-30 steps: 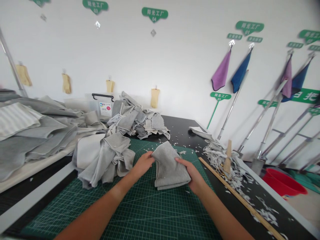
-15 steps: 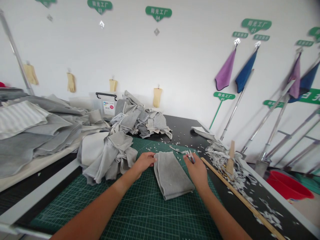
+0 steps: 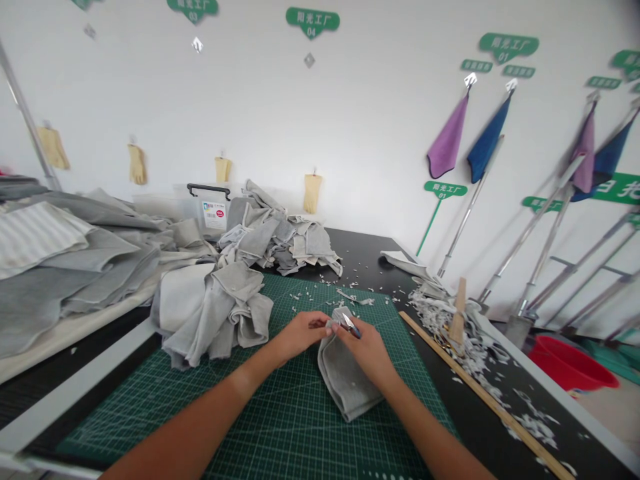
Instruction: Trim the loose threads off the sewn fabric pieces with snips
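Observation:
A folded grey cloth [image 3: 346, 383] lies on the green cutting mat [image 3: 280, 427], its far end lifted a little. My left hand [image 3: 306, 333] pinches that far end at its left corner, fingers closed. In my right hand [image 3: 367, 350] are small thread snips [image 3: 351, 325], their metal blades pointing up and left beside the cloth's raised edge. The right hand also lies over the cloth's right side and hides part of it. Whether the blades touch the cloth I cannot tell.
Left of my hands is a crumpled pile of grey cloths [image 3: 215, 313]; another heap [image 3: 280, 233] lies behind. A wooden strip [image 3: 480, 390] borders the mat's right side, beside fabric scraps [image 3: 480, 347] and a wooden piece [image 3: 458, 313]. A red basin [image 3: 570, 363] stands beyond the table.
My right hand has moved left with the snips to the cloth's far end, close to my left hand. The cloth's far edge is now raised and bent.

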The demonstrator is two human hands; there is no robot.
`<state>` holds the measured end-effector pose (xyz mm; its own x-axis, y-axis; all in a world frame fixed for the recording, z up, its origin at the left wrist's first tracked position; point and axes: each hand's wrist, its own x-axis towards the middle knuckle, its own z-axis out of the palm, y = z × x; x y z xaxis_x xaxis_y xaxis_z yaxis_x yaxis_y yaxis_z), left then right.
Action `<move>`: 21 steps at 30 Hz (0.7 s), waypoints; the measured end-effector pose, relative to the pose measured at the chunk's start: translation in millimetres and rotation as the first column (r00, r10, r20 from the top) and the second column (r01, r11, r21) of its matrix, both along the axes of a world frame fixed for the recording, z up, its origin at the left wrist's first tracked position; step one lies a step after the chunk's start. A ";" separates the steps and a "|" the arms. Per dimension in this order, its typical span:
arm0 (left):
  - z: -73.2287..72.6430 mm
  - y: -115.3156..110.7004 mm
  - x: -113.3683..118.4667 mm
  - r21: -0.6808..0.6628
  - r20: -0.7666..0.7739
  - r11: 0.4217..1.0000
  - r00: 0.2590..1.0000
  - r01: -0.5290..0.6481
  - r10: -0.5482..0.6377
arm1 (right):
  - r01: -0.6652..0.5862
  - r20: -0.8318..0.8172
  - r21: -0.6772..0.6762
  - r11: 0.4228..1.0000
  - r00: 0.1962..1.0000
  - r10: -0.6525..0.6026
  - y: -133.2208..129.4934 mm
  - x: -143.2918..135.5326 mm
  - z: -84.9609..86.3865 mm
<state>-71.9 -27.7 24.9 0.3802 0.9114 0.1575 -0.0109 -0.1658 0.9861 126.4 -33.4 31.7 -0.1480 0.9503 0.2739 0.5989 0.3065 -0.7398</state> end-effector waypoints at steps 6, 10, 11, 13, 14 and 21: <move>-5.4 4.5 -1.1 -0.086 -0.003 0.995 0.999 -0.047 0.047 | -0.029 0.009 0.015 0.999 1.000 0.029 6.0 3.1 -4.9; -13.2 11.6 -3.7 -0.023 -0.063 0.986 0.985 -0.165 0.163 | -0.013 -0.025 0.033 0.999 1.000 0.014 6.0 4.6 -3.2; -15.5 13.5 -4.9 0.013 -0.091 0.980 0.976 -0.199 0.199 | -0.007 -0.043 0.040 0.999 0.999 0.009 6.0 5.4 -2.3; -19.4 16.2 -7.5 0.084 -0.149 0.962 0.951 -0.260 0.270 | 0.012 -0.088 0.043 0.999 0.996 -0.009 6.5 7.5 -0.3; -20.7 16.9 -8.7 0.111 -0.176 0.953 0.938 -0.283 0.299 | 0.023 -0.119 0.033 0.999 0.993 -0.019 6.9 8.7 0.8; -11.8 11.0 -12.4 0.257 -0.278 0.899 0.864 -0.354 0.420 | 0.081 -0.450 -0.096 0.992 0.885 -0.116 10.7 16.8 11.1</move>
<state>-84.3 -16.7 13.1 0.0621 0.9595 0.2747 0.4021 -0.2759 0.8730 143.2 -22.8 42.8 0.0716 0.9732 0.2187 0.2168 0.1989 -0.9557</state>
